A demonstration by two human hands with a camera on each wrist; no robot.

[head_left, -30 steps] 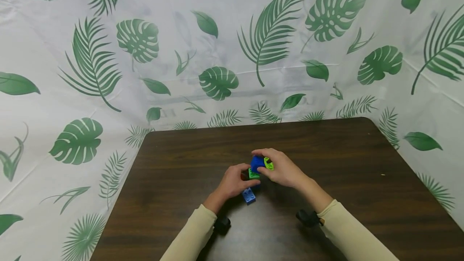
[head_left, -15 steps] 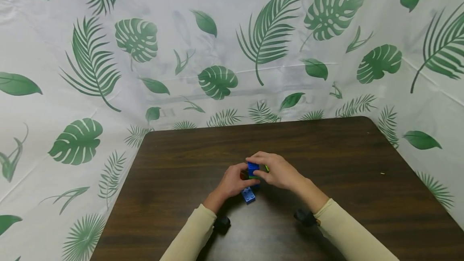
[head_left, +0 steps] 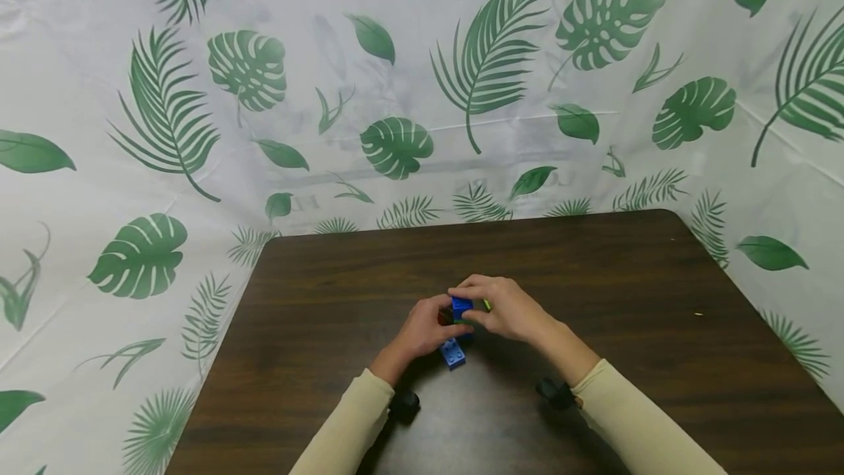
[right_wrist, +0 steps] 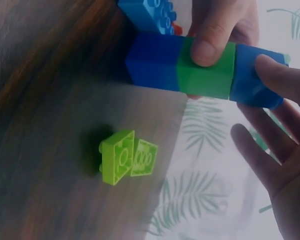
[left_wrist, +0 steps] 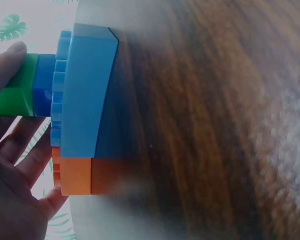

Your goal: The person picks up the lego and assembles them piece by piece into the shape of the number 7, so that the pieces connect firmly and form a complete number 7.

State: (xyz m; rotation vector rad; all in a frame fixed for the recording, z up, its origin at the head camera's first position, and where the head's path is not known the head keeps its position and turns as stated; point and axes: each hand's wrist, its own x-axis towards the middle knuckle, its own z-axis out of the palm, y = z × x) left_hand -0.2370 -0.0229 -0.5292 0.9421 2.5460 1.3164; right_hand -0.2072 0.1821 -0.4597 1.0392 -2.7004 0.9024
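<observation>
A stack of toy building blocks stands near the table's middle. In the right wrist view its dark blue block (right_wrist: 155, 62) is lowest, a green block (right_wrist: 207, 70) sits above, and a blue block (right_wrist: 257, 75) meets the green one, slightly tilted. My left hand (head_left: 420, 328) pinches the green block, thumb across its side. My right hand (head_left: 508, 308) pinches the top blue block between thumb and fingers. In the left wrist view, a light blue brick (left_wrist: 85, 95) and an orange brick (left_wrist: 76, 176) lie on the table at the stack's foot.
Two lime green bricks (right_wrist: 117, 156) lie on the wooden table (head_left: 593, 270) beside the stack, mostly hidden behind my right hand in the head view. A leaf-patterned sheet (head_left: 316, 94) hangs around the table's back and sides.
My right hand has moved down and slightly left, bringing the blue block onto the green block, whose top is now covered. The left hand keeps its place.
</observation>
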